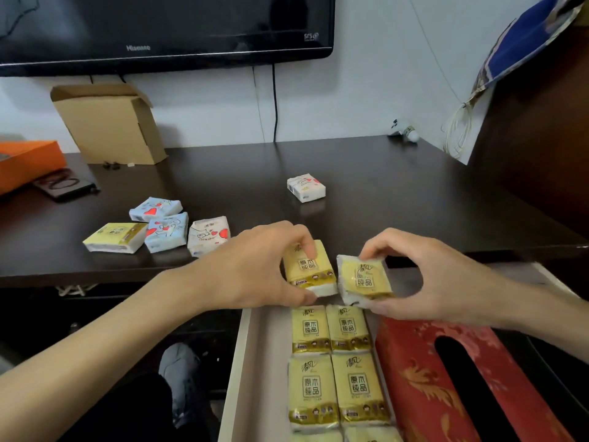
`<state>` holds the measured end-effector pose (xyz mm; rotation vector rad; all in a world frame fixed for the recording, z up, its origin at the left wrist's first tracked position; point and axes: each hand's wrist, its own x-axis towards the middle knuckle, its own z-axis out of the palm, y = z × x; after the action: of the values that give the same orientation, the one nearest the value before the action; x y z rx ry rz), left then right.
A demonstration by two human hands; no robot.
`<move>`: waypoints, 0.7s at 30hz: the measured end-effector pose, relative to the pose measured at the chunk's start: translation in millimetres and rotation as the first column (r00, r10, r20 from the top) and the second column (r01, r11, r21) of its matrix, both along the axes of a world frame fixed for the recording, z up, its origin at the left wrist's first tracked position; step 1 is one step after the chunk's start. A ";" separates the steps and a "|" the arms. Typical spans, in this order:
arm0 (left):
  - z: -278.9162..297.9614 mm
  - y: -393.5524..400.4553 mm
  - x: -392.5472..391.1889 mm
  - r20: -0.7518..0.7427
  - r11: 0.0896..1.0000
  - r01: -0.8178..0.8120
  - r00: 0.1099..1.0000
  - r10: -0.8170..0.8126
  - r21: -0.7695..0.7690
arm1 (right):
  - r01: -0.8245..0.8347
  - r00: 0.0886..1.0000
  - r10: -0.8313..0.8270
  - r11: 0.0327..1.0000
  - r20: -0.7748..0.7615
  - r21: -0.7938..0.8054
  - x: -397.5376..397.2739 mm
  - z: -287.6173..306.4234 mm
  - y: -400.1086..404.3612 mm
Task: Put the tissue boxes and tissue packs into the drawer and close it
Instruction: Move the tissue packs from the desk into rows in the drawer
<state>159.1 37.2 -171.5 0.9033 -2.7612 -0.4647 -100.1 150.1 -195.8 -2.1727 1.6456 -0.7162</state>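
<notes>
The drawer (251, 362) stands pulled out below the dark table top. Inside it lie several yellow tissue packs (334, 362) in two columns and a red tissue box (424, 387) along their right. My left hand (255, 266) grips a yellow tissue pack (309, 266) at the drawer's far end. My right hand (427, 275) pinches another yellow tissue pack (365, 279), tilted, just right of the first. On the table lie a yellow pack (114, 237), two blue heart packs (165, 231), a white heart pack (208, 234) and a white pack (306, 187) farther back.
A cardboard box (111, 126) leans against the wall under a black television (159, 30). An orange box (28, 161) and a dark phone (67, 185) lie at the left. A dark cabinet (541, 154) rises at the right. My knee and shoe (178, 371) are left of the drawer.
</notes>
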 end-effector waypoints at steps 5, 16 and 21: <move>-25.7 15.9 5.1 0.120 0.998 0.041 0.992 -0.036 -0.041 | 0.018 0.996 -0.011 0.997 -0.092 0.074 10.4 -16.8 14.1; -67.5 19.6 2.5 0.155 0.995 0.067 0.986 -0.055 -0.072 | 0.104 0.958 -0.049 0.977 -0.283 0.184 30.5 -37.4 -7.9; -79.0 15.7 5.3 0.191 0.999 0.043 0.981 -0.040 -0.008 | 0.136 0.970 -0.087 0.969 -0.226 0.207 33.6 -46.2 -9.1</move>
<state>164.3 52.9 -250.5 0.9347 -2.9571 -0.3867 -66.5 141.0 -241.9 -2.0696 1.8694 -0.3130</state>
